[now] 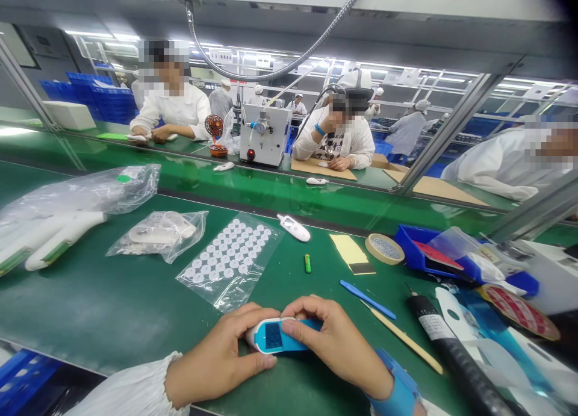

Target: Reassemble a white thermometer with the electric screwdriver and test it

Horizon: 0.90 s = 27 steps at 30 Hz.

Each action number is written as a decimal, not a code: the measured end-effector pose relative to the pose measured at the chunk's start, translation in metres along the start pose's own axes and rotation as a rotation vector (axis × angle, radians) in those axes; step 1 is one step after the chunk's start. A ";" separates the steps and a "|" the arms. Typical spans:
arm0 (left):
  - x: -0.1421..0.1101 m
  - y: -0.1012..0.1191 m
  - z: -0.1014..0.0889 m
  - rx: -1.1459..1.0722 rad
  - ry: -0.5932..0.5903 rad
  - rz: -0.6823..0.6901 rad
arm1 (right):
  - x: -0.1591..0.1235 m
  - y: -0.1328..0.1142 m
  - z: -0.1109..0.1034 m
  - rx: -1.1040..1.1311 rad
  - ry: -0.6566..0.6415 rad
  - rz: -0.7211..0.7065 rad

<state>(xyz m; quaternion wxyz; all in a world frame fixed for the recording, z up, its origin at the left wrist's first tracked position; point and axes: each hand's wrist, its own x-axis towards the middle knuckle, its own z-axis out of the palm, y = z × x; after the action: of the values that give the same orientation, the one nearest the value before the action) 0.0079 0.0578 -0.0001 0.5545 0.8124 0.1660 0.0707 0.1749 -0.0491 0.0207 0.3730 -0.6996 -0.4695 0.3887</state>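
My left hand (217, 365) and right hand (338, 347) held a small blue and white thermometer (273, 336) low over the green mat (112, 307), in front of my body. Both hands were closed around it: the left wrapped its white end, and my right fingers (302, 310) pressed on the blue part from above. The work in my hands seemed to be this pressing of the casing, and the grip called for even force. A second thermometer (294, 227) lay ahead, near a sticker sheet (228, 262). To the right were a tape roll (384, 249), a blue tray (418, 253) and a wooden stick (401, 338).
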 end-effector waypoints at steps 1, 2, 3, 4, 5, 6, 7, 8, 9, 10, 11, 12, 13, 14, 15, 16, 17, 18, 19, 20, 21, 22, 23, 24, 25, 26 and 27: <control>0.000 0.000 0.000 0.002 0.001 0.001 | 0.000 0.000 0.000 -0.001 0.000 0.001; -0.001 0.000 0.000 0.004 0.000 0.004 | 0.000 0.001 0.000 -0.001 0.000 0.000; -0.001 0.000 0.000 0.006 -0.001 0.007 | 0.000 0.001 0.000 -0.001 -0.001 -0.001; -0.001 0.001 0.000 0.005 -0.003 0.011 | 0.001 0.001 0.001 -0.001 -0.001 -0.003; -0.001 0.001 0.000 0.003 -0.006 0.013 | 0.001 0.001 0.001 -0.003 0.000 -0.004; -0.002 0.002 0.000 -0.001 -0.007 0.016 | 0.001 0.001 0.001 -0.006 0.004 -0.004; -0.002 0.002 0.000 -0.008 -0.009 0.016 | 0.002 0.002 0.000 -0.009 0.007 -0.006; -0.002 0.002 0.000 -0.016 -0.012 0.016 | 0.002 0.001 0.000 -0.013 0.010 -0.007; -0.002 0.002 0.000 -0.023 -0.015 0.018 | 0.002 0.001 0.000 -0.014 0.012 -0.007; -0.002 0.003 0.000 -0.029 -0.016 0.020 | 0.002 0.001 0.000 -0.013 0.012 -0.008; -0.001 0.003 0.000 -0.033 -0.016 0.022 | 0.001 0.001 0.000 -0.010 0.010 -0.008; -0.001 0.003 0.000 -0.034 -0.015 0.023 | 0.001 0.001 0.000 -0.006 0.009 -0.009; -0.001 0.003 0.000 -0.033 -0.013 0.024 | 0.001 0.000 0.000 -0.004 0.008 -0.010; -0.002 0.003 0.000 -0.031 -0.012 0.025 | 0.001 0.000 0.000 -0.003 0.007 -0.011; -0.002 0.003 0.000 -0.030 -0.010 0.027 | 0.001 0.000 0.000 -0.003 0.006 -0.012; -0.002 0.003 0.000 -0.031 -0.010 0.027 | 0.000 0.000 0.000 -0.005 0.006 -0.013; -0.002 0.004 0.000 -0.035 -0.012 0.026 | 0.000 0.001 0.000 -0.006 0.005 -0.015; -0.001 0.004 0.000 -0.038 -0.013 0.025 | 0.000 0.001 0.000 -0.007 0.004 -0.017; -0.001 0.004 0.000 -0.039 -0.015 0.024 | 0.000 0.001 0.000 -0.006 0.005 -0.019; -0.001 0.005 0.000 -0.037 -0.013 0.023 | 0.000 0.001 0.000 -0.006 0.009 -0.020; -0.001 0.005 0.000 -0.032 -0.012 0.022 | 0.000 0.001 0.001 -0.006 0.012 -0.022; -0.001 0.004 0.000 -0.026 -0.011 0.023 | 0.000 0.001 0.001 -0.008 0.016 -0.023; -0.001 0.004 0.000 -0.020 -0.009 0.026 | 0.000 0.001 0.001 -0.008 0.017 -0.022; -0.001 0.004 0.000 -0.017 -0.008 0.028 | 0.000 0.000 0.001 -0.009 0.018 -0.021; -0.001 0.004 0.000 -0.016 -0.007 0.029 | 0.000 0.000 0.001 -0.010 0.020 -0.021; -0.001 0.004 0.000 -0.014 -0.006 0.030 | 0.000 0.000 0.000 -0.012 0.019 -0.019; -0.001 0.005 0.000 -0.013 -0.006 0.028 | 0.000 -0.001 0.000 -0.014 0.018 -0.017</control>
<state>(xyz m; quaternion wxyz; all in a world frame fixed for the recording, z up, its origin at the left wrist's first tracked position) 0.0079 0.0555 0.0043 0.5591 0.8113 0.1527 0.0770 0.1744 -0.0485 0.0209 0.3753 -0.7018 -0.4747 0.3759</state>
